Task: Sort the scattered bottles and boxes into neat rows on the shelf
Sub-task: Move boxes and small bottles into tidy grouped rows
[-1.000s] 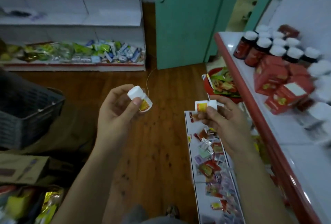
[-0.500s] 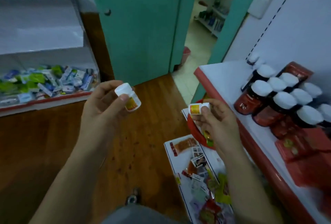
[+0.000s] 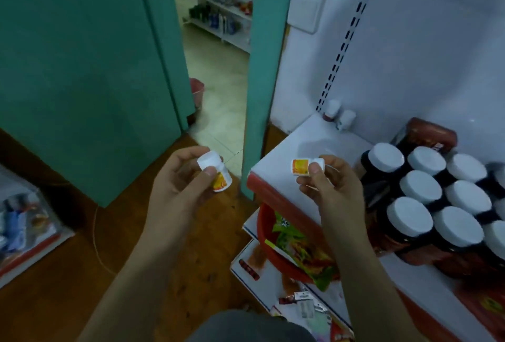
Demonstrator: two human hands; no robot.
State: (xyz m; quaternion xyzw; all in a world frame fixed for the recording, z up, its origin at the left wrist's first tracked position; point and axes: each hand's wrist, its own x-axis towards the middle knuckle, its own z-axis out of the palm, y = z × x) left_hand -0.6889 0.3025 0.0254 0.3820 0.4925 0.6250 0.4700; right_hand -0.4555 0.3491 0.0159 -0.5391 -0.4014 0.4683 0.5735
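Nearest, at 6 o'clock, a grey trouser knee (image 3: 251, 326) is seen, with small scattered sachets (image 3: 303, 303) on a low white shelf board (image 3: 246, 262) at 5 o'clock; their printing is too blurred to be read. Just beyond, a red plastic bowl (image 3: 269, 243) holding green and orange snack packets (image 3: 303, 248) sits under the edge of the white shelf with a red front lip (image 3: 289, 150).

At centre left, the left hand (image 3: 177, 186) is closed around a small white plastic bottle with an orange and yellow label (image 3: 216, 173), cap up and tilted, held over the brown wooden floor (image 3: 68, 273). At centre right, the right hand (image 3: 330, 188) pinches a second small white bottle with an orange label (image 3: 306, 167), lying sideways above the front corner of the shelf. No lettering on either label can be made out.

At 3 o'clock, dark red jars with round white lids (image 3: 437, 199) stand in tight rows on the shelf, touching one another, with a red box (image 3: 429, 134) behind them. Farther back, at 1 o'clock, two small white-capped bottles (image 3: 338, 115) stand against the white slotted back panel (image 3: 410, 55).

At 10 o'clock a teal door (image 3: 82, 68) stands open; through the gap at 12 o'clock a pale tiled floor (image 3: 218, 90) and a distant stocked rack (image 3: 218, 19) are seen.
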